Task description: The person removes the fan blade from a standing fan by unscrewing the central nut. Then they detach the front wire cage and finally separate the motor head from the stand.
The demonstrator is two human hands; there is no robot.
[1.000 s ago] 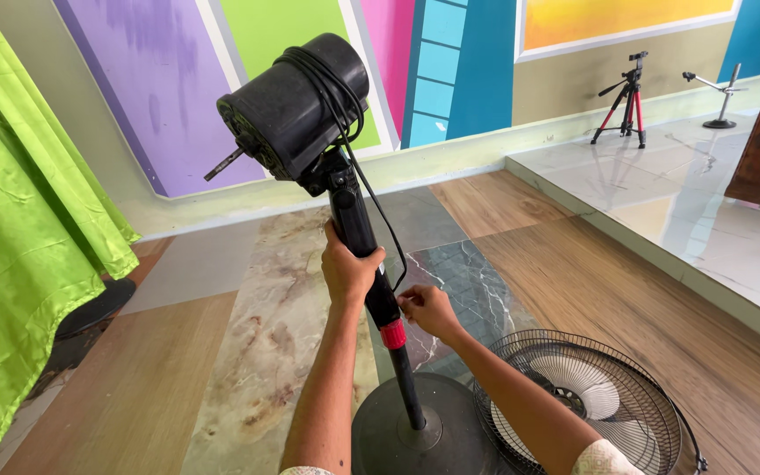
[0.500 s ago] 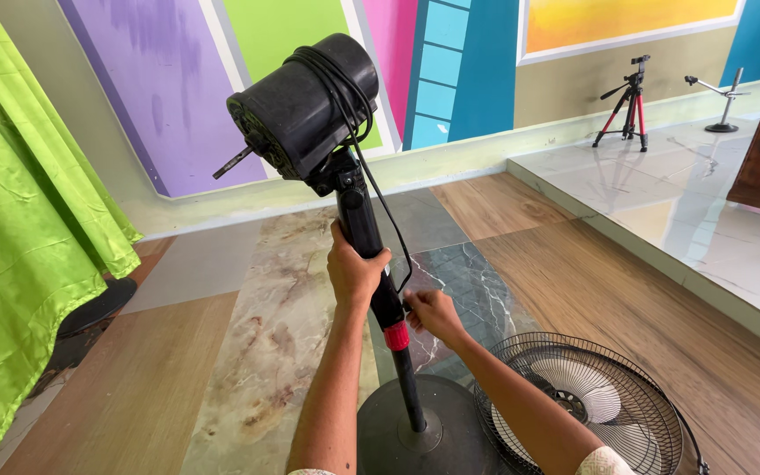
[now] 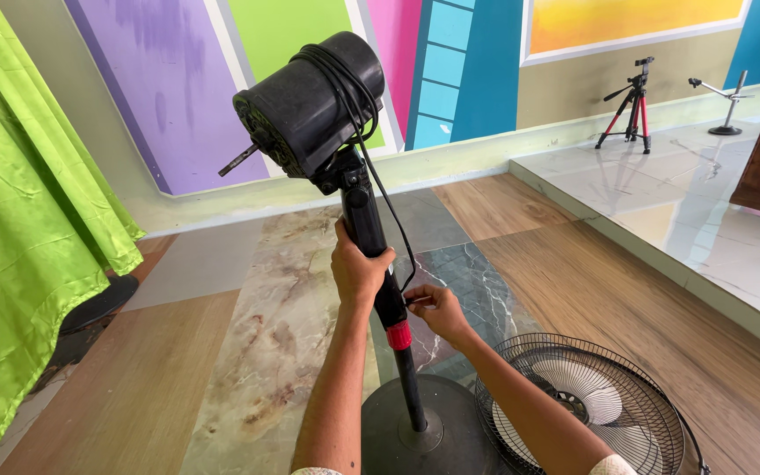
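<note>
A black standing fan without its blades stands upright on a round dark base (image 3: 424, 431). Its motor head (image 3: 305, 105) points left with a bare metal shaft, and a black cord (image 3: 389, 211) is looped over it and runs down the pole. My left hand (image 3: 358, 268) grips the black pole (image 3: 371, 224) just below the neck. My right hand (image 3: 437, 310) pinches the cord beside the pole, a little above the red collar (image 3: 399, 335).
A black wire fan guard with white blades (image 3: 591, 409) lies on the floor at the right of the base. A green curtain (image 3: 19, 220) hangs at the left. A raised tiled platform (image 3: 679, 202) carries a red tripod (image 3: 631, 105) and a small stand.
The pole and motor head have stayed almost in place. My right hand has shifted slightly on the cord near the pole; my left hand keeps its grip.
</note>
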